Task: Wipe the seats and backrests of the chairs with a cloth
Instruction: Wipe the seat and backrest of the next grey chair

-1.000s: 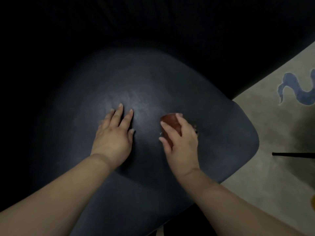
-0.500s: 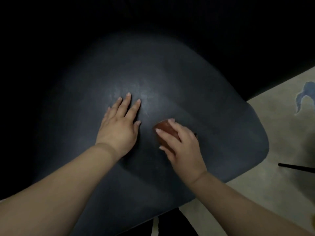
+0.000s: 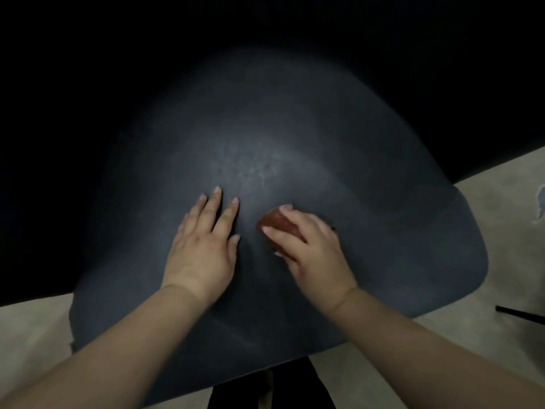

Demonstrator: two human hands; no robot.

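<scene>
A dark blue-grey chair seat (image 3: 339,137) fills the middle of the view, its surface faintly smudged near the centre. My left hand (image 3: 203,246) lies flat on the seat with straight fingers pointing away from me. Just to its right, my right hand (image 3: 309,249) grips a small bunched reddish-brown cloth (image 3: 275,224) and presses it on the seat. Only the cloth's front part shows past my fingers. The backrest is lost in the dark beyond the seat.
Pale beige floor (image 3: 501,335) shows at the right and lower left. A thin black rod (image 3: 519,313) lies at the right edge. A blue mark on the floor (image 3: 541,203) sits at the far right. Everything above and left of the seat is in darkness.
My right hand has slid the cloth leftward, closer to my left hand. The view has shifted, so more of the seat and floor shows.
</scene>
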